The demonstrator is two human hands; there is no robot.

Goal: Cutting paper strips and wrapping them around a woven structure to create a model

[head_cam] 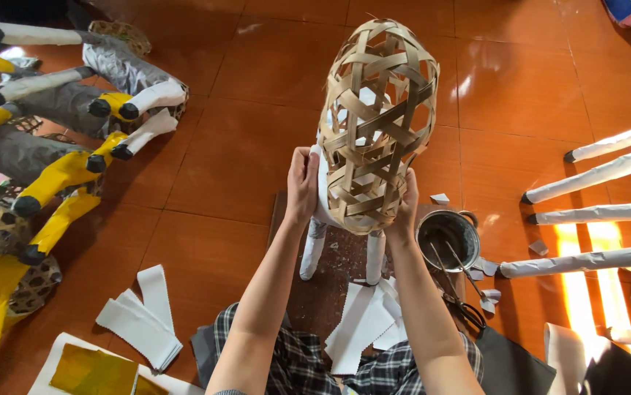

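- So, head view: person's left hand (301,186) and right hand (405,212) gripped a woven bamboo-strip frame (376,124) btwn them, one hand on each side of its lower end.
- Left fingers were curled tight on white paper (322,196) covering the frame's lower part; right fingers were wrapped round the frame's far side, mostly hidden.
- Frame stood upright on two white-wrapped legs (313,250) over a dark wooden board (330,281), centre of the shot, just above the person's checked lap.
- Metal pot (448,238) sat just beside the right wrist, w/ scissors (464,303) near it.
- White paper strips (142,320) lay on the orange tile floor (235,146) at lower left.
- Yellow, grey and white wrapped figures (52,139) were piled far left; white-wrapped legs (601,172) stuck in from the right.
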